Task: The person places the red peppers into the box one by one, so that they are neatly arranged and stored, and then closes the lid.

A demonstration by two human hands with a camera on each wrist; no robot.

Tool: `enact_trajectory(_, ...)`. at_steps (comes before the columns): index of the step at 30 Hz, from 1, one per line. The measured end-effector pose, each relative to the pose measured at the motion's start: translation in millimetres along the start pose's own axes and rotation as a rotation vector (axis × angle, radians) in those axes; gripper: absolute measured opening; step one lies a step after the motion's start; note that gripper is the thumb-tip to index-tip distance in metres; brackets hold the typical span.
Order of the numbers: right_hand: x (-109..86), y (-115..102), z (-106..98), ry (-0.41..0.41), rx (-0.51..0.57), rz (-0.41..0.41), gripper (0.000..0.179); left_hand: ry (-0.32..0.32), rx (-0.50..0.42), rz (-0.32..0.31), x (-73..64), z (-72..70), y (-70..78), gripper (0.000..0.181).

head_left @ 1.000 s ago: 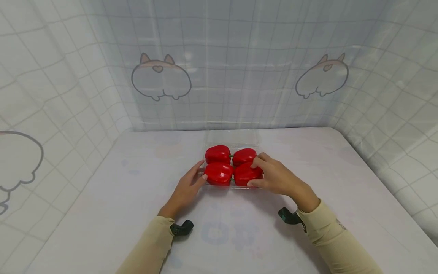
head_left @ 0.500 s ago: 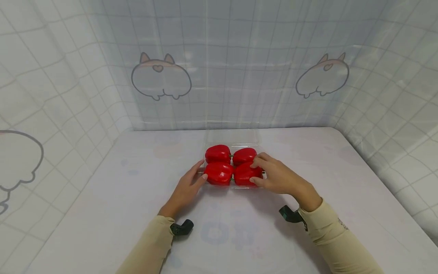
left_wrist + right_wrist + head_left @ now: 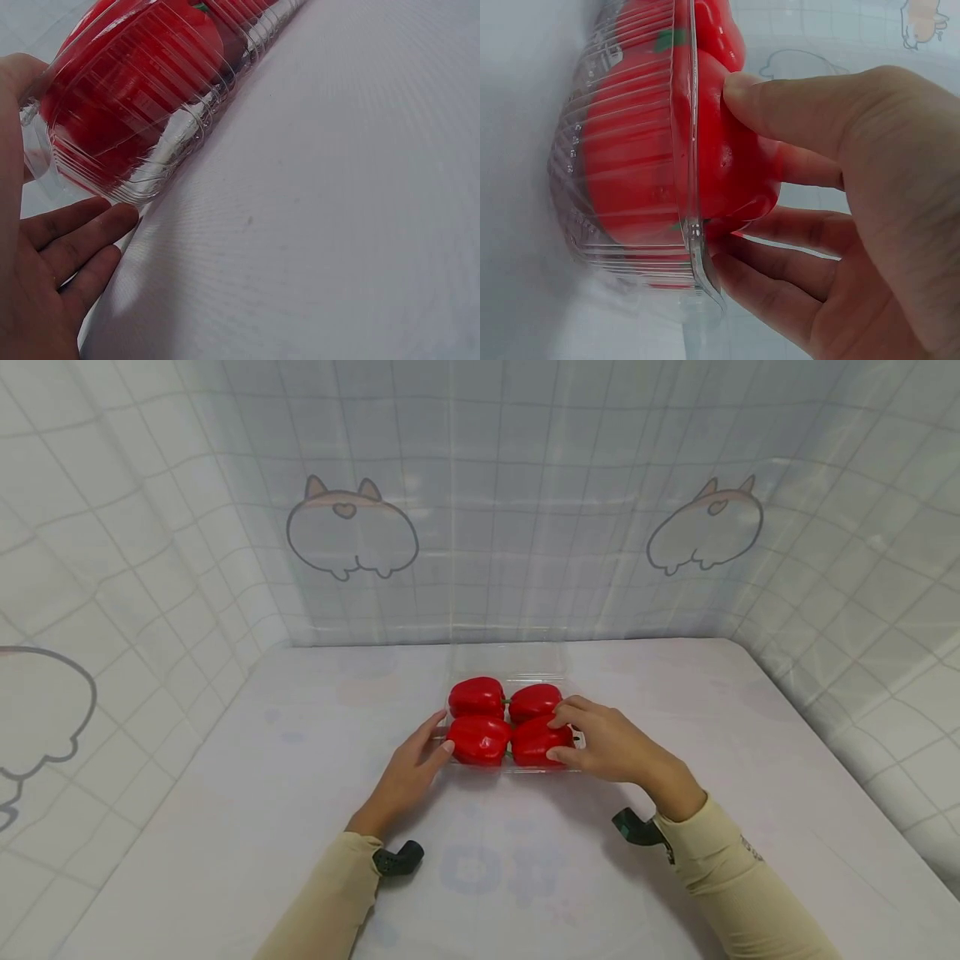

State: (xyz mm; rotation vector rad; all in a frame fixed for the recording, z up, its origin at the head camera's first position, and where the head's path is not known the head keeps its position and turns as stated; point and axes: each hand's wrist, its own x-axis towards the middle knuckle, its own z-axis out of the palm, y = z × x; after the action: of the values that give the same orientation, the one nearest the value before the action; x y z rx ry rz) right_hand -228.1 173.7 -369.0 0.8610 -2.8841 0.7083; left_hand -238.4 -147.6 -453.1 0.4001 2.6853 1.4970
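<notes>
Four-sided and clear, a plastic clamshell box (image 3: 169,150) stands on the table with its lid (image 3: 510,658) folded back. Several red bell peppers fill it in two rows. My right hand (image 3: 611,747) pinches the near right bell pepper (image 3: 727,161), thumb on one side and fingers on the other. That pepper sits within the box walls. At the box's left end, my left hand (image 3: 408,768) touches the corner with relaxed, fairly straight fingers (image 3: 94,232). Its thumb lies by the near left bell pepper (image 3: 478,741). Behind are the far left pepper (image 3: 477,697) and far right pepper (image 3: 535,700).
A pale cloth covers the table (image 3: 315,710) around the box. White curtains with a grid pattern (image 3: 525,527) hang behind and along both sides. A dark wrist mount (image 3: 399,858) sticks out from the left sleeve, another mount (image 3: 637,828) from the right.
My right thumb has shifted slightly from the box's front edge up onto the near right pepper. The left hand and the peppers have stayed nearly still.
</notes>
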Motion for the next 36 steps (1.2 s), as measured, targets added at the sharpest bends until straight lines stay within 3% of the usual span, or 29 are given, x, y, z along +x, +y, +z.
enact_trajectory(6, 0.9, 0.5, -0.8, -0.004, 0.012, 0.001, 0.036, 0.000, -0.003, 0.004, -0.8, -0.6, 1.4, 0.067)
enact_trajectory(15, 0.7, 0.4, -5.4, -0.054, 0.121, 0.026, 0.034, -0.003, -0.015, 0.007, -0.4, -0.2, 0.6, 0.068)
enact_trajectory(36, 2.5, 1.0, -4.3, -0.066, 0.100, 0.015, 0.029, -0.001, -0.007, -0.006, 1.6, 0.0, 1.6, 0.065)
